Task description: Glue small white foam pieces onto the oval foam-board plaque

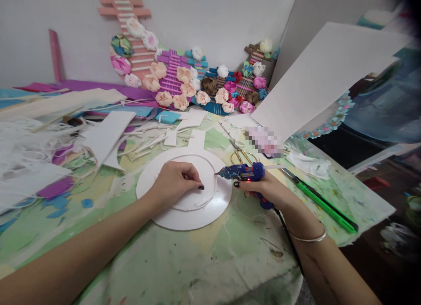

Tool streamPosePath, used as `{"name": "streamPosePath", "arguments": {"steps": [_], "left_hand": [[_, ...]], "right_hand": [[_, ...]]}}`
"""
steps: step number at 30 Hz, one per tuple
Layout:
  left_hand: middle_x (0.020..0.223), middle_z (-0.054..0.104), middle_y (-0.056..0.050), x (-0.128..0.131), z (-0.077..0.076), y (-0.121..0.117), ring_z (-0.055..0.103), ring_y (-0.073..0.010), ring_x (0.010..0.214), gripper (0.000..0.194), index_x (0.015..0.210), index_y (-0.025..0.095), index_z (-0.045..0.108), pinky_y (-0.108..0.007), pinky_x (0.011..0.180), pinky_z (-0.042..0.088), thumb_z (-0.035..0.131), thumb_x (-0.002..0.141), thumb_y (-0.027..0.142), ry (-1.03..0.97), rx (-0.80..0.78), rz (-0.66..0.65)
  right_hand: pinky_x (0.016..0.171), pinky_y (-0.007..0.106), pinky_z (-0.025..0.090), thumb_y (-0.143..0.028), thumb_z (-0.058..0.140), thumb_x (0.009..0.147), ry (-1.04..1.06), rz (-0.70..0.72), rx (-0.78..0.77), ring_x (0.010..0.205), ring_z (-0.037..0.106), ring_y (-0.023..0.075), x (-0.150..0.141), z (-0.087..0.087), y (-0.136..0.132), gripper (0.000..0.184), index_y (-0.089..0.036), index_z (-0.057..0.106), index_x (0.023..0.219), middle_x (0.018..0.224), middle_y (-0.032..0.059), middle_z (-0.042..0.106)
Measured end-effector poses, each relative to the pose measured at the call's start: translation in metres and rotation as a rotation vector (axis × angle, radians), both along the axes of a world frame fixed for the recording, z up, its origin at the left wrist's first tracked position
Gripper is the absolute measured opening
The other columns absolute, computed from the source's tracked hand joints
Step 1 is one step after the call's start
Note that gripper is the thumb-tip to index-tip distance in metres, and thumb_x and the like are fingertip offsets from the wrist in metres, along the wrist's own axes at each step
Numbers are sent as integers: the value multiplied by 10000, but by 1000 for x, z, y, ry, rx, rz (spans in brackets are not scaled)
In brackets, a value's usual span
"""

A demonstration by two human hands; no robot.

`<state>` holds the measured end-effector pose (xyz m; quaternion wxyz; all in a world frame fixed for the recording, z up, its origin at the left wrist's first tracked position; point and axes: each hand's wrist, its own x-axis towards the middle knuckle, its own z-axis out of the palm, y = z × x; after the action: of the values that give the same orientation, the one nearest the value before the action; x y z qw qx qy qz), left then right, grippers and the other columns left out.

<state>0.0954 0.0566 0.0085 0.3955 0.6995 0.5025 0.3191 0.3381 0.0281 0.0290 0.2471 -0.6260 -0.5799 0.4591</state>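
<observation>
A white foam disc (197,215) lies flat on the table with a thin foam ring on top of it. My left hand (176,182) rests on the disc with its fingers curled, pinching and pressing the ring near its right side. My right hand (266,189) grips a blue hot glue gun (245,172) with a red light lit. Its nozzle points left at the ring, just right of my left fingertips. The gun's black cord runs down past my right wrist, which wears a thin bangle.
Scissors (238,149) and a green utility knife (324,204) lie to the right of the disc. White foam sheets (315,77) lean at the back right. Guitar-shaped crafts with paper flowers (184,83) stand against the wall. Foam strips and coloured scraps (49,138) pile up on the left.
</observation>
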Motion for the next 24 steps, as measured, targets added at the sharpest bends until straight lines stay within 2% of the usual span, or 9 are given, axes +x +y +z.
{"name": "streamPosePath", "arguments": {"steps": [3,9,18,24], "left_hand": [[574,666,19,0,-1,0,564,-113,555,11,600,174,684,-200,529,399,693,601,168,-13,-7,0],[633,689,7,-2,-4,2,602,-132,619,82,627,175,694,-218,596,427,628,622,126,-27,25,-43],[573,603,14,-5,-11,5,548,-129,597,45,555,152,587,-233,587,416,602,591,130,-79,80,-81],[614,643,-6,-5,-8,3,588,-157,641,43,550,155,607,-259,626,449,604,569,116,-105,34,-80]], "right_hand": [[413,213,295,-361,688,655,-5,-16,-3,466,435,94,1,0,0,217,-164,605,693,517,-22,541],[406,225,294,-389,671,670,-31,-40,33,455,428,93,6,0,0,260,-155,576,607,518,-8,526],[417,223,285,-358,679,668,48,3,-11,446,414,85,4,7,-4,229,-149,589,645,495,-17,514],[435,229,308,-357,696,662,43,29,-29,473,439,101,6,9,-4,246,-146,628,768,521,-8,546]]}}
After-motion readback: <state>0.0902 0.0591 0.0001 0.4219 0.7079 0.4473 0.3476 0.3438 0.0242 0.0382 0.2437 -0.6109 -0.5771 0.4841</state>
